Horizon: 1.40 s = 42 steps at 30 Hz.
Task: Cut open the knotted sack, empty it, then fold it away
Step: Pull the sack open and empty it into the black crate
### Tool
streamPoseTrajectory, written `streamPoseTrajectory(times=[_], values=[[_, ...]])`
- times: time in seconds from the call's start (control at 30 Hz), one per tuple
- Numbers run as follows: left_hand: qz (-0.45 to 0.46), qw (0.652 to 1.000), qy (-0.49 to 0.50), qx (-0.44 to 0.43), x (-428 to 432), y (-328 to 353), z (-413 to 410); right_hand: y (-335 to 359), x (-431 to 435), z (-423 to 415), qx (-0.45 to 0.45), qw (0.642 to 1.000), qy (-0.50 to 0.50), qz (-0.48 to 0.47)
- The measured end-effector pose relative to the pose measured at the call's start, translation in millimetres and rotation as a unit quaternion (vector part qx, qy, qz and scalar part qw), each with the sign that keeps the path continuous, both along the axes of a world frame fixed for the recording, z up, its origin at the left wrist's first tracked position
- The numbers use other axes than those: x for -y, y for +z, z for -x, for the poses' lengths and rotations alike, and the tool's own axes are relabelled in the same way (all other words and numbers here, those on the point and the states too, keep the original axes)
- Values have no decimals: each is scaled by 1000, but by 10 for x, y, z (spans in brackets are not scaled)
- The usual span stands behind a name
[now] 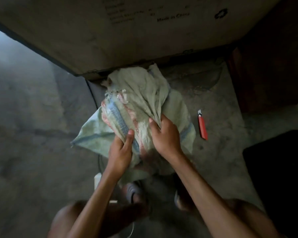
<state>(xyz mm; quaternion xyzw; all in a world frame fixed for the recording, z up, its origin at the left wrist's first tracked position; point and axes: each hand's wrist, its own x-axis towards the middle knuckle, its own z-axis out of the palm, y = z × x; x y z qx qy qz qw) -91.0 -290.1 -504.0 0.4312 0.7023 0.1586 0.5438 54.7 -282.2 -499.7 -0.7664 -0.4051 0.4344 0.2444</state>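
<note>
Count: 1 sack (170, 103), 1 cutter (202, 126), 1 cardboard box (127, 40), 2 hands.

Sack: pale green woven fabric, crumpled, lying on the floor (33, 134) directly in front of the box. Its near side is open, and clear-wrapped contents (113, 114) with blue and pink patches show inside. I cannot tell what they are or how many.

Left hand (120, 152): fingers curled round a fold of sack fabric at the near left, thumb up against it.
Right hand (165, 134): gripping a bunch of fabric at the sack's near right.

Cutter: red handle, short blade exposed, flat on the floor just right of the sack, untouched.

Surface: grey concrete, stained and dimly lit. The box is printed "Made in China" with a recycling mark.
</note>
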Motion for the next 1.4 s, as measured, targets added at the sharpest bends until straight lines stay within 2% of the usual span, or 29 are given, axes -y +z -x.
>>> streamPoseTrajectory(times=[0.07,0.2,0.3,0.4,0.47,0.53,0.67,0.83,1.03,1.17,1.3,1.4], values=[[-4,1000,-3,-1,217,533,20,519,250,70,32,999,12,-5],[-14,999,-27,-15,439,1678,-5,1646,483,41,14,999,-46,-6],[-54,991,-113,-38,403,2615,-126,2446,699,-112,-21,993,-117,8],[-105,944,-290,-120,408,3338,-191,2924,1167,-233,-60,979,-193,21],[-122,922,-353,-107,480,3638,-255,3122,1545,-269,-66,969,-235,41],[-143,902,-399,-82,620,3790,-401,3340,1859,-336,-81,949,-303,16],[-159,858,-488,4,967,3842,-1049,3643,2348,-733,-113,893,-430,-66],[-168,801,-572,62,1500,3541,-1936,3511,3018,-1333,-94,864,-487,-88],[-137,794,-590,55,2476,2968,-2966,2974,3790,-2005,-82,834,-544,-43],[-115,778,-614,66,2907,2655,-3794,2634,4120,-2796,-87,793,-601,-50],[-146,767,-625,2,3171,2112,-4740,2005,4398,-3589,-71,798,-597,-48],[-143,772,-616,-62,3150,1498,-5273,1400,4532,-4022,-46,801,-596,41]])
